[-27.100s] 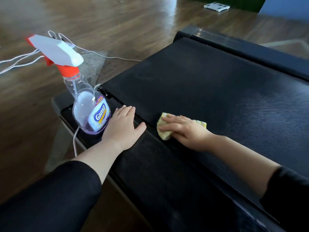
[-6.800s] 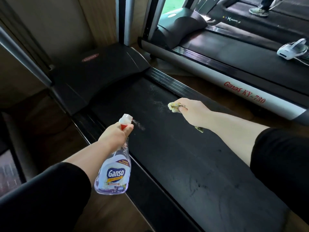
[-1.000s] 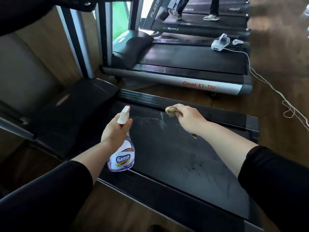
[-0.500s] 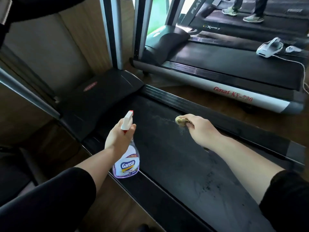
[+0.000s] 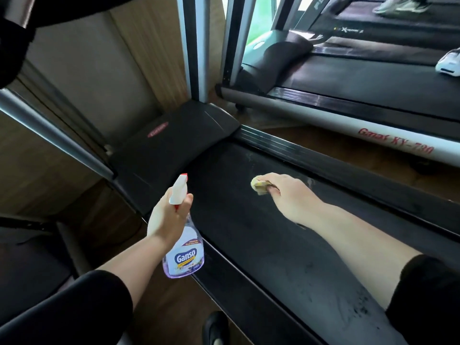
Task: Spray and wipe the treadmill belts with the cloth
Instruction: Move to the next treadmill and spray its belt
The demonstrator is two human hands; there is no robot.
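At far left a dark shape is cut off by the frame edge, and I cannot tell what it is. My left grip is curled round the neck of the spray bottle, hiding the trigger. The white nozzle pokes out above the fingers and points toward the belt. The bottle is clear, labelled Ganso, and holds pale violet liquid. Its level is hard to read. It hangs over the left side rail. The treadmill belt is black, with faint pale smears up front and dark specks at lower right. On it, my right grip pinches a bunched yellow cloth against the belt, mostly hidden under the fingers. Farther right, a white object on the neighbouring treadmill is cut off.
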